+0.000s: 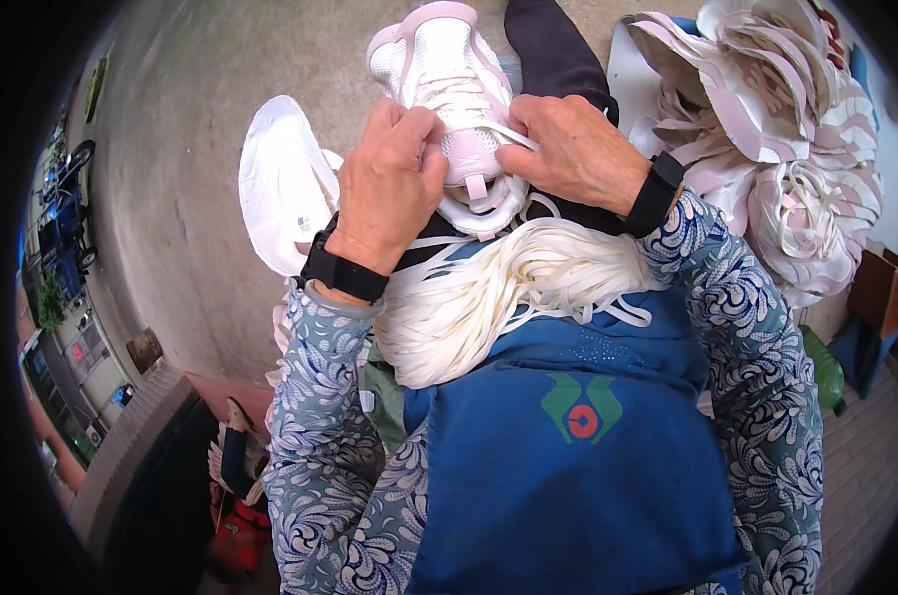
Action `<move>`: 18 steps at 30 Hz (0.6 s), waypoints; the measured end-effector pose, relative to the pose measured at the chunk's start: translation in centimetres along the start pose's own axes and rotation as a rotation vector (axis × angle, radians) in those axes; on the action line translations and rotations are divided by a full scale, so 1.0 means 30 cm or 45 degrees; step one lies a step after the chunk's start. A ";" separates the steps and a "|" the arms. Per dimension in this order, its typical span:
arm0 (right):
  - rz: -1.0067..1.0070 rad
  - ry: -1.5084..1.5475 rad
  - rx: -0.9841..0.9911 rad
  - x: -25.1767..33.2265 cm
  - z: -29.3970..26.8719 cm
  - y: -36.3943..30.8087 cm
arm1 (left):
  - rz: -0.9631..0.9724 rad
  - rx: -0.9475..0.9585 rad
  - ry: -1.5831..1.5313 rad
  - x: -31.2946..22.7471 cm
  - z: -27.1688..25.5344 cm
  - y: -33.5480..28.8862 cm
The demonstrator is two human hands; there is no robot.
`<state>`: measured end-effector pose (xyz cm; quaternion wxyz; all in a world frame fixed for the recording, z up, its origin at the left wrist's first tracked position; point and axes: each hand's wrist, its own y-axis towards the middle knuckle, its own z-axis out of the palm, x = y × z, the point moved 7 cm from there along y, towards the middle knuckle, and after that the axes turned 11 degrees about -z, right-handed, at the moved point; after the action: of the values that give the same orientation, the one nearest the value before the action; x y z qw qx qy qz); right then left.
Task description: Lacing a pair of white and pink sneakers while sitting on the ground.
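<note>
A white mesh shoe upper with pale pink trim [476,159] lies over my lap, toe pointing away. Cream lace runs criss-cross through its eyelets above the pink tongue. My right hand [583,154] is closed, pinching a flat cream shoelace [488,126] that stretches across the upper. On the other side, my left hand [389,183] is closed with its fingers curled against the upper's edge, at the lace's other side; its fingertips are partly hidden. Close below the upper, a thick bundle of loose cream laces [488,307] rests on my blue apron [578,496].
At the right, a large heap of white and pink shoe uppers [766,89] is stacked. Another white piece [282,183] stands left of my left hand. A green bottle [823,369] and a brown box [882,290] are at the far right. Concrete floor [191,178] extends to the left.
</note>
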<state>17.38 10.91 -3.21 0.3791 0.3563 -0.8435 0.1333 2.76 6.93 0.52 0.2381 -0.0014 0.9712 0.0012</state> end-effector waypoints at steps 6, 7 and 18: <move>-0.001 0.016 0.009 -0.005 0.001 0.006 | -0.435 0.256 -0.638 0.078 0.013 -0.024; 0.002 0.030 0.006 -0.006 0.001 0.006 | -0.434 0.234 -0.695 0.076 0.003 -0.028; -0.363 0.032 -0.091 0.013 -0.078 0.000 | -0.796 0.267 -0.742 0.227 -0.105 -0.099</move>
<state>18.47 11.87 -1.34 0.4170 0.4571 -0.7838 0.0525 -4.72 3.94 0.16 0.4900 -0.2705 0.8112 -0.1693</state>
